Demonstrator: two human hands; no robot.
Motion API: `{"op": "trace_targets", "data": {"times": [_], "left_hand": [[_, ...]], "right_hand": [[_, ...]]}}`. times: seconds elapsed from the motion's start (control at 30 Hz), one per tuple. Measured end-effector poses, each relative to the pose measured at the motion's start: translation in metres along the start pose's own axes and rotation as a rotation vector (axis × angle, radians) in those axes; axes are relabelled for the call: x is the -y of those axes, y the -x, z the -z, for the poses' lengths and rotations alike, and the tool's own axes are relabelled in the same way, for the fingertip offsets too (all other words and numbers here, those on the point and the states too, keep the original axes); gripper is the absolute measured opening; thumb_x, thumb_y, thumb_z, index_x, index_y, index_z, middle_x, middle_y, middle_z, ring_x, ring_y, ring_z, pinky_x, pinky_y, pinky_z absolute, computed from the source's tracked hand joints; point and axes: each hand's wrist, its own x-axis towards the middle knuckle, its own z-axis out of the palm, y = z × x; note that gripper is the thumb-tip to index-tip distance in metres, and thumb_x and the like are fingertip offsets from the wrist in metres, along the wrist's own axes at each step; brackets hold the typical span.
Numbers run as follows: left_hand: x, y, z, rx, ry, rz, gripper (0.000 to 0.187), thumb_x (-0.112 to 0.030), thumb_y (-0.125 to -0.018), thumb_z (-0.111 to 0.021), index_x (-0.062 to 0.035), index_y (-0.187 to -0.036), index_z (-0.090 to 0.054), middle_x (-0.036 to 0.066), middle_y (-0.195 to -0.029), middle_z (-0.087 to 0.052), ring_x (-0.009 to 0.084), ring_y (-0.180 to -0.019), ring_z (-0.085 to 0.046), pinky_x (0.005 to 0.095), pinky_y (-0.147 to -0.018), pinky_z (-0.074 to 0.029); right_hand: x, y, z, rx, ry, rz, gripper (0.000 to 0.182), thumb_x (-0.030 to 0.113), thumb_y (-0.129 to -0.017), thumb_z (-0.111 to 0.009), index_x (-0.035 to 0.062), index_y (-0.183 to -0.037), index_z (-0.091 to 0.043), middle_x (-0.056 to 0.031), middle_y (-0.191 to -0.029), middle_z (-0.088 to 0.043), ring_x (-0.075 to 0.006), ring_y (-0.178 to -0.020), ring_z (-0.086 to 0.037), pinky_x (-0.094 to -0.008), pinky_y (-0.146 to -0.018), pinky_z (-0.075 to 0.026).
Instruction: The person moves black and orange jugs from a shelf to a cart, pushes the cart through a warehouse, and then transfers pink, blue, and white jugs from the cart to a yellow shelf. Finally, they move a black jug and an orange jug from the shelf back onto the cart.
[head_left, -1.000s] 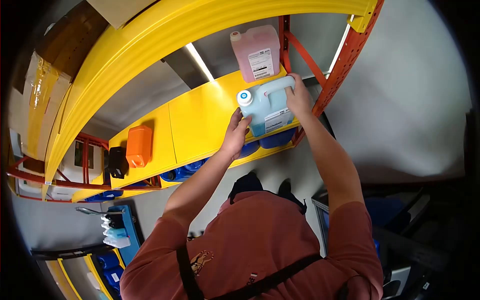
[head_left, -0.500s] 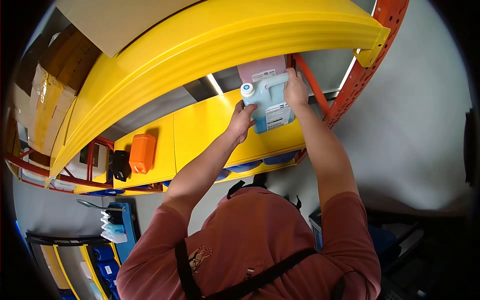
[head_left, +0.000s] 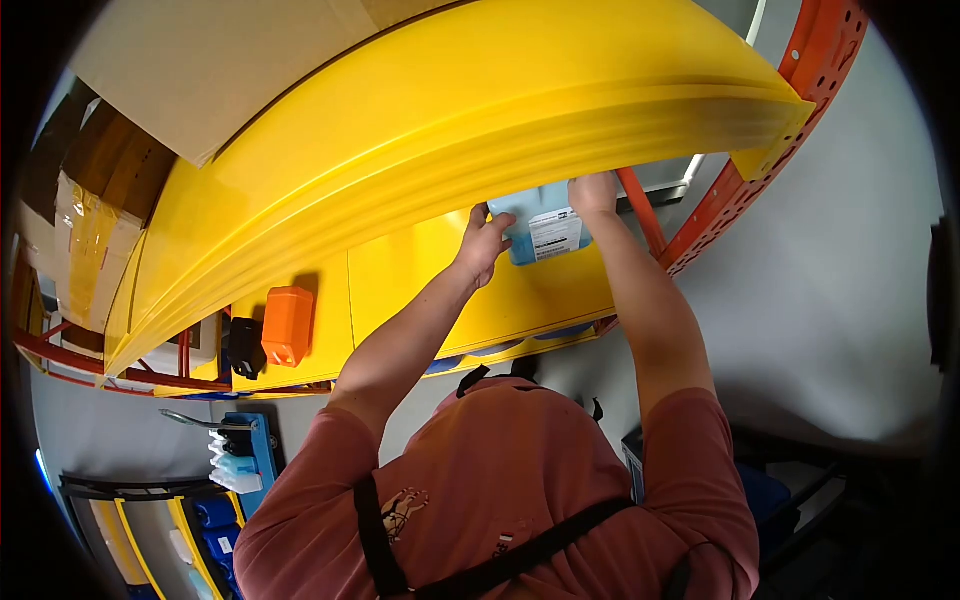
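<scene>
A plastic jug of light-blue liquid (head_left: pixel 522 240) with a white printed label is on or close over the yellow shelf board (head_left: pixel 410 285) on the rack's right side. The front beam of the upper shelf hides its top. My left hand (head_left: pixel 483 245) grips the jug's left side, thumb across the front and fingers round the edge. On the right, my right hand (head_left: pixel 595 194) is closed at the jug's upper right, where the handle is; the beam partly covers this hand too.
The upper yellow shelf (head_left: pixel 420 130) carries a cardboard box (head_left: pixel 240 75). Left along the lower board stand an orange jug (head_left: pixel 288 326) and a black container (head_left: pixel 244 346). A red perforated upright (head_left: pixel 735 205) borders the right side. A blue cart (head_left: pixel 263 455) with bottles is at lower left.
My view has shifted, so the upper beam sits lower in it and hides the jug's cap and handle and the pink container behind. Both hands keep their hold on the jug.
</scene>
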Motion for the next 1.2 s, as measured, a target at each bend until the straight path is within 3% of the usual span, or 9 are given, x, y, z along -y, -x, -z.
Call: {"op": "trace_targets", "data": {"times": [0.17,0.23,0.33,0.4,0.6,0.77,0.9,1.1,1.2], "left_hand": [[0.006,0.011,-0.001,-0.047,-0.006,-0.022,0.081,-0.020,-0.094,-0.060,-0.0067,-0.160,-0.016,0.019,-0.162,-0.026,0.0338,-0.143,-0.036,0.0495,-0.112,-0.040],[0.002,0.039,-0.005,-0.114,-0.065,-0.036,0.092,-0.020,-0.092,-0.064,-0.0103,-0.163,-0.007,0.021,-0.154,-0.038,0.0354,-0.134,-0.047,0.0398,-0.109,-0.043],[0.054,0.059,0.024,-0.225,-0.128,-0.243,0.084,-0.016,-0.093,-0.067,-0.0091,-0.161,-0.019,0.019,-0.162,-0.032,0.0394,-0.147,-0.035,0.0443,-0.115,-0.038],[0.089,0.095,0.050,-0.280,-0.210,-0.302,0.070,-0.015,-0.093,-0.067,-0.0063,-0.155,-0.034,0.016,-0.158,-0.038,0.0377,-0.144,-0.040,0.0440,-0.113,-0.041],[0.258,0.214,0.149,-0.631,-0.240,0.023,0.052,-0.018,-0.088,-0.068,-0.0022,-0.137,-0.057,0.019,-0.136,-0.058,0.0337,-0.119,-0.061,0.0420,-0.100,-0.050],[0.323,0.297,0.204,-0.928,-0.276,0.355,0.047,-0.024,-0.087,-0.066,-0.0043,-0.130,-0.065,0.022,-0.129,-0.066,0.0372,-0.120,-0.063,0.0426,-0.101,-0.050],[0.393,0.337,0.265,-0.956,-0.152,0.601,0.041,-0.027,-0.085,-0.068,-0.0033,-0.119,-0.072,0.020,-0.120,-0.071,0.0364,-0.114,-0.066,0.0436,-0.098,-0.052],[0.444,0.413,0.328,-1.011,-0.159,0.639,0.038,-0.031,-0.085,-0.067,-0.0080,-0.113,-0.076,0.017,-0.118,-0.073,0.0351,-0.110,-0.068,0.0432,-0.096,-0.053],[0.468,0.456,0.368,-0.997,-0.101,0.681,0.037,-0.031,-0.084,-0.067,-0.0063,-0.109,-0.077,0.019,-0.113,-0.074,0.0355,-0.109,-0.068,0.0426,-0.097,-0.052]], "right_hand": [[0.002,0.000,0.002,0.091,-0.073,-0.048,0.061,0.009,-0.092,-0.060,0.0022,-0.146,-0.033,-0.0287,-0.151,-0.037,-0.0480,-0.123,-0.053,-0.0525,-0.100,-0.050],[-0.003,0.013,-0.003,0.076,-0.062,-0.031,0.065,0.011,-0.093,-0.061,0.0012,-0.149,-0.029,-0.0302,-0.152,-0.033,-0.0489,-0.127,-0.049,-0.0517,-0.104,-0.047],[0.013,0.041,0.028,0.046,-0.113,-0.005,0.077,0.014,-0.094,-0.064,-0.0005,-0.155,-0.019,-0.0313,-0.157,-0.023,-0.0495,-0.141,-0.034,-0.0490,-0.117,-0.034],[0.019,0.063,0.040,0.004,-0.121,0.070,0.081,0.012,-0.093,-0.064,0.0016,-0.158,-0.016,-0.0300,-0.160,-0.018,-0.0498,-0.145,-0.026,-0.0506,-0.119,-0.029],[0.025,0.133,0.059,0.036,-0.110,0.410,0.079,0.008,-0.087,-0.065,0.0008,-0.155,-0.026,-0.0271,-0.162,-0.017,-0.0488,-0.149,-0.019,-0.0532,-0.121,-0.025],[0.057,0.190,0.043,0.122,-0.217,0.533,0.072,0.010,-0.083,-0.066,-0.0002,-0.148,-0.036,-0.0284,-0.157,-0.027,-0.0496,-0.143,-0.030,-0.0540,-0.116,-0.030],[0.104,0.234,0.013,0.357,-0.256,0.635,0.069,0.012,-0.085,-0.065,0.0020,-0.147,-0.038,-0.0260,-0.156,-0.030,-0.0473,-0.141,-0.035,-0.0527,-0.115,-0.034],[0.194,0.295,-0.056,0.621,-0.321,0.802,0.061,0.012,-0.087,-0.064,0.0019,-0.143,-0.044,-0.0251,-0.146,-0.045,-0.0439,-0.135,-0.046,-0.0493,-0.111,-0.041],[0.249,0.327,-0.090,0.735,-0.437,0.743,0.053,0.004,-0.087,-0.065,0.0003,-0.137,-0.049,-0.0236,-0.136,-0.056,-0.0395,-0.130,-0.054,-0.0441,-0.108,-0.045]]}}
